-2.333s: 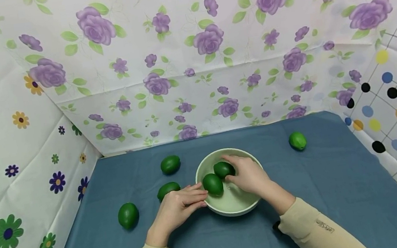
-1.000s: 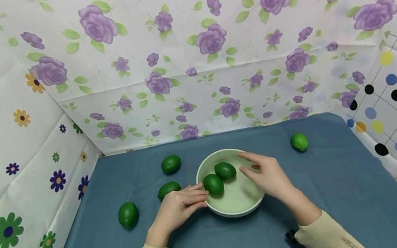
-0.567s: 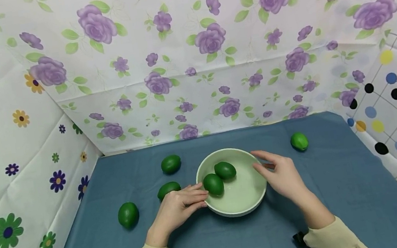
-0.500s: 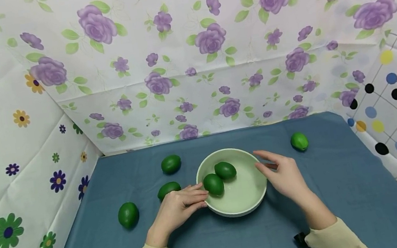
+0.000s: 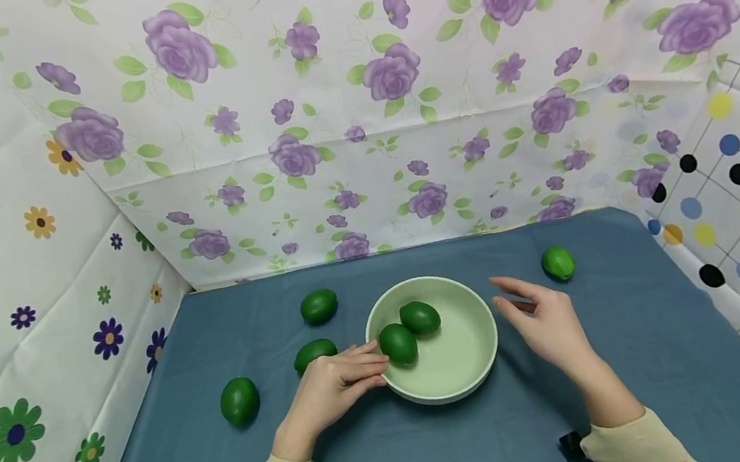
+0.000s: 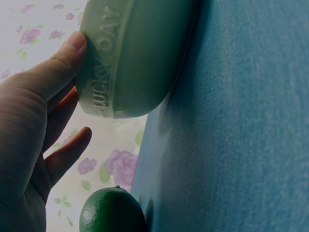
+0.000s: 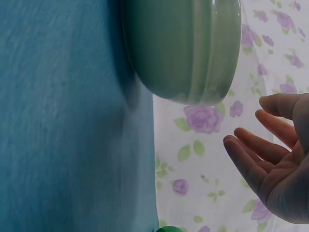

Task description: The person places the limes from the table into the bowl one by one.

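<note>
Pinching the green LUCKY DAY bowl (image 5: 464,354), with two limes (image 5: 398,345) inside, from one side in the left hand (image 5: 332,384), holding the right hand (image 5: 549,323) loosely spread, empty, just beside, perhaps risking a tip from heavy pressing.

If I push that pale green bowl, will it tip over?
The pale green bowl would probably slide rather than tip, because it looks wide and sits flat. Its glossy side may feel slippery. The two limes inside might roll a bit, since they're rounded.
</note>
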Motion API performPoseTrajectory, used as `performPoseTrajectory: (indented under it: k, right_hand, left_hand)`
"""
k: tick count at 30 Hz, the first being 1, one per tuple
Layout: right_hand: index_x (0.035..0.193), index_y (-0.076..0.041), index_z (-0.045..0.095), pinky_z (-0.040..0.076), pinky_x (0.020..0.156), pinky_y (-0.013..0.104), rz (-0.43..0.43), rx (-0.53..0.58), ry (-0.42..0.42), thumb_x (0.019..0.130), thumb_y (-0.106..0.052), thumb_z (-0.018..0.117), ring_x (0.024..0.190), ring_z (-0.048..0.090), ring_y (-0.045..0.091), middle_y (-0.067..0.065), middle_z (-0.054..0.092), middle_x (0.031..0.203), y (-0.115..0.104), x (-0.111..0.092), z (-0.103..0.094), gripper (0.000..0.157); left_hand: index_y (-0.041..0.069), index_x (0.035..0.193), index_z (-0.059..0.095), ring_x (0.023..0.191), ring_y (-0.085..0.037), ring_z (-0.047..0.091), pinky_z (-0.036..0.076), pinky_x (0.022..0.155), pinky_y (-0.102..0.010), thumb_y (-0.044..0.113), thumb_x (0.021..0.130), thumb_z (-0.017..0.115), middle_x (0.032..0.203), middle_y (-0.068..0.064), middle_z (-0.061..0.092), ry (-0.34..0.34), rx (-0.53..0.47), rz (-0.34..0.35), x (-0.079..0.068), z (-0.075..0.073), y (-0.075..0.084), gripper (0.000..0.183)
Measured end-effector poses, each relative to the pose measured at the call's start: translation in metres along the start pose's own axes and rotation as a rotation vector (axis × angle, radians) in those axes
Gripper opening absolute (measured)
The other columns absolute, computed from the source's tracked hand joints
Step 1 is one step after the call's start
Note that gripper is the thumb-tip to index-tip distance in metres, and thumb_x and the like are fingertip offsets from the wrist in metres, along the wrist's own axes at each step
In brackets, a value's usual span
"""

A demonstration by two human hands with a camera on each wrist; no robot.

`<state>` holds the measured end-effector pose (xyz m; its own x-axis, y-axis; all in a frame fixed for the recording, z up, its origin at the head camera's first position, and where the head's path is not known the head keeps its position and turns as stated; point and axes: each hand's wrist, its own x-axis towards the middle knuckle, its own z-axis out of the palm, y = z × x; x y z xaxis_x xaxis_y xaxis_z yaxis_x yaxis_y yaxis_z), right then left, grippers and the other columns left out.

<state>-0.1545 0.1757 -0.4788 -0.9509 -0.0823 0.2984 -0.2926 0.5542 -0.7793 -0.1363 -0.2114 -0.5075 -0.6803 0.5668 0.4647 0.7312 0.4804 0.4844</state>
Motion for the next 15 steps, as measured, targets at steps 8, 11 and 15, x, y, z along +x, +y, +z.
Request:
performPoseTrajectory:
  k: [8,11,15]
  right_hand:
    - [0.142,-0.019,0.072,0.064,0.089,0.052,-0.021,-0.056,-0.019,0.107,-0.029,0.071,0.115,0.075,0.036,0.011,0.071,0.139,0.012,-0.002,-0.007,0.036]
    - [0.142,-0.019,0.072,0.064,0.088,0.053,-0.019,-0.084,-0.019,0.107,-0.029,0.071,0.113,0.075,0.037,0.013,0.071,0.138,0.018,-0.003,-0.011,0.036]
    - [0.142,-0.017,0.072,0.064,0.086,0.055,0.004,-0.125,-0.029,0.107,-0.027,0.072,0.109,0.076,0.039,0.018,0.071,0.137,0.024,-0.006,-0.018,0.037]
  left_hand:
    - [0.017,0.121,0.085,0.131,-0.014,0.066,0.051,0.113,-0.031,0.025,0.091,0.087,0.121,0.011,0.078,-0.004,-0.011,-0.008,0.001,-0.002,0.000,0.031]
    - [0.017,0.121,0.085,0.131,-0.014,0.066,0.051,0.112,-0.031,0.025,0.091,0.087,0.120,0.011,0.078,-0.001,-0.008,-0.007,0.001,-0.001,0.000,0.031]
    - [0.017,0.121,0.085,0.131,-0.014,0.066,0.052,0.111,-0.032,0.025,0.090,0.088,0.120,0.011,0.078,-0.002,-0.012,-0.006,0.000,0.000,-0.001,0.032]
